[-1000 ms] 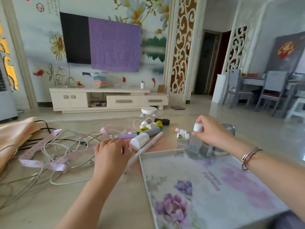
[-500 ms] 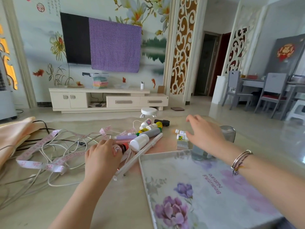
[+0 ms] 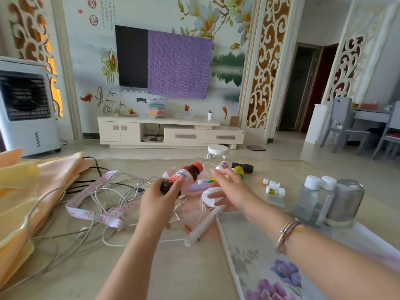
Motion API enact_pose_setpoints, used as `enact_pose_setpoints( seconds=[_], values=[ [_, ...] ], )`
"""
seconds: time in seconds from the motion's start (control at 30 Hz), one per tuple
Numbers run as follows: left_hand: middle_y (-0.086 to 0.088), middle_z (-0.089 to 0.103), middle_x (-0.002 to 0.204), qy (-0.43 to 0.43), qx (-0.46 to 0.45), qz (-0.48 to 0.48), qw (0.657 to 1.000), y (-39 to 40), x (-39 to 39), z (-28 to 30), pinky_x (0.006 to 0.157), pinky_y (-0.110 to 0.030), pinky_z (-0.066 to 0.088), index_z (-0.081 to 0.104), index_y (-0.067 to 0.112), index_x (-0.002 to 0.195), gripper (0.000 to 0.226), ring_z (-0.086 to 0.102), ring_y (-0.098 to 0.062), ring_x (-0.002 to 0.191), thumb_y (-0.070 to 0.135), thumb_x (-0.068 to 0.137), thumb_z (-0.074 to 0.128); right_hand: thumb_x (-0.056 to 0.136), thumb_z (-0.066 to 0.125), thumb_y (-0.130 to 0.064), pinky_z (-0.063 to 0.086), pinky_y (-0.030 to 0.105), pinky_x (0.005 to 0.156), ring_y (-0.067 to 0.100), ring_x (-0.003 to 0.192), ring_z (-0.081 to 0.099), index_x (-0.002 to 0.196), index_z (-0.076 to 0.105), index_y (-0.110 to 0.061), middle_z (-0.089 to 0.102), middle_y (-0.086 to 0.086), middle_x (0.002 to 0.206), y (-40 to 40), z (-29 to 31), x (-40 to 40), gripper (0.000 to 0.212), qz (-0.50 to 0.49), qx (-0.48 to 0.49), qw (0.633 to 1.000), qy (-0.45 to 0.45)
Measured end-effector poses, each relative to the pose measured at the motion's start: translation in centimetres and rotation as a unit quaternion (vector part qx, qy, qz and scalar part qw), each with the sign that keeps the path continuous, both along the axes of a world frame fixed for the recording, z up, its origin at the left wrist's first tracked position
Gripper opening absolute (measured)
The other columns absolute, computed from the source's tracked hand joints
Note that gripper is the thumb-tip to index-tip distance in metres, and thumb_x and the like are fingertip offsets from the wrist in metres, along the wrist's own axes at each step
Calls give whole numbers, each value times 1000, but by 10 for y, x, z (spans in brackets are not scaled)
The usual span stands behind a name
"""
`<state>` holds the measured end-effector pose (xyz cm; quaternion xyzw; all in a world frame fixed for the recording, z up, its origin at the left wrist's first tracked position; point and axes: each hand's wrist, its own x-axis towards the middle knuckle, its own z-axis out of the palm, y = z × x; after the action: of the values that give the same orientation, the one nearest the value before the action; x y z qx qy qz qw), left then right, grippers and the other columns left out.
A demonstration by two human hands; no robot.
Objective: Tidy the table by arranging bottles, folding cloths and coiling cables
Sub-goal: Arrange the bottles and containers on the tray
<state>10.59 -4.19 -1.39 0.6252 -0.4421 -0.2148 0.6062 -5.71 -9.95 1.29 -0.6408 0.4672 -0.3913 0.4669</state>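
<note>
At the far left of the table [image 3: 134, 278] lies a heap of peach cloth [image 3: 28, 191], still unfolded. Just to its right, white cables [image 3: 91, 224] sprawl in a loose tangle with a pink measuring tape [image 3: 93, 214] woven through them, so neither is coiled yet.

My left hand [image 3: 160, 199] is raised above that clutter, fingers curled round the base of a dark bottle [image 3: 184, 176] with a red cap, tilted so the cap points away and to the right. I judge that I have lifted it clear of the pile in order to stand it with the others.

My right hand [image 3: 229, 191] hovers open, fingers spread, over the white bottle [image 3: 211, 197] lying on its side in the middle; it holds nothing.

Further right, a small white bottle [image 3: 275, 190] lies flat. Beyond it, two clear bottles [image 3: 308, 198] with white caps stand upright, touching a glass jar [image 3: 346, 202], a group that looks like the tidy row. The flowered tray [image 3: 259, 267] sits near right.
</note>
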Motion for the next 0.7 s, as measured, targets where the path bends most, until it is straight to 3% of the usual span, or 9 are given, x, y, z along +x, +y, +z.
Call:
enact_pose_setpoints(
  seconds=[0.1, 0.2, 0.23, 0.3, 0.4, 0.5, 0.6, 0.7],
  values=[
    [3, 64, 66, 29, -40, -72, 996, 2, -15, 2, 59, -17, 41, 67, 16, 84, 24, 54, -5, 60, 39, 86, 66, 92, 54, -49, 54, 40, 82, 24, 87, 69, 111, 54, -22, 69, 8, 99, 2, 9, 5, 33, 46, 61, 994, -73],
    [-4, 65, 74, 15, -36, -138, 990, 3, -29, 0, 64, -22, 40, 66, 15, 89, 23, 54, -11, 67, 37, 87, 65, 90, 64, -32, 56, 35, 79, 21, 86, 67, 118, 55, -15, 65, 15, 115, 6, 22, -3, 34, 17, 25, 998, -55],
    [2, 66, 75, -9, -30, -148, 988, 2, -31, -2, 66, -21, 41, 66, 18, 90, 21, 57, -8, 70, 39, 87, 65, 88, 68, -30, 55, 34, 80, 21, 87, 67, 117, 55, -15, 64, 14, 116, 9, 26, -8, 35, -3, -4, 1000, -21],
    [13, 70, 90, -82, 1, -143, 986, -1, -36, -8, 85, -29, 46, 66, 26, 99, 26, 62, -7, 93, 46, 83, 66, 81, 75, -29, 52, 34, 86, 19, 92, 65, 111, 55, -19, 66, 7, 109, 15, 31, -24, 38, -33, -103, 990, 87],
    [15, 64, 115, -234, 67, -88, 966, -2, -45, -20, 102, -35, 34, 62, 32, 112, 43, 49, -18, 119, 56, 78, 67, 75, 77, -34, 49, 32, 77, 14, 86, 61, 100, 51, -29, 66, -9, 92, 27, 35, -51, 37, -50, -252, 927, 273],
    [10, 62, 120, -330, 103, -77, 935, -1, -53, -29, 97, -32, 30, 60, 35, 113, 36, 45, -22, 122, 54, 82, 63, 76, 75, -39, 50, 35, 75, 15, 84, 59, 97, 50, -30, 65, -8, 91, 29, 34, -82, 34, -79, -236, 906, 344],
    [8, 61, 124, -358, 123, -89, 921, -2, -56, -34, 99, -35, 31, 56, 33, 117, 37, 47, -24, 120, 51, 86, 59, 76, 74, -41, 51, 35, 77, 14, 87, 59, 99, 50, -29, 63, -8, 95, 28, 26, -106, 35, -101, -180, 897, 392],
    [9, 62, 123, -358, 121, -90, 921, -1, -57, -34, 101, -34, 32, 54, 31, 117, 36, 50, -22, 119, 50, 87, 57, 79, 71, -43, 47, 33, 70, 16, 87, 57, 101, 46, -26, 60, -7, 95, 27, 17, -122, 37, -121, -183, 872, 437]
  ],
)
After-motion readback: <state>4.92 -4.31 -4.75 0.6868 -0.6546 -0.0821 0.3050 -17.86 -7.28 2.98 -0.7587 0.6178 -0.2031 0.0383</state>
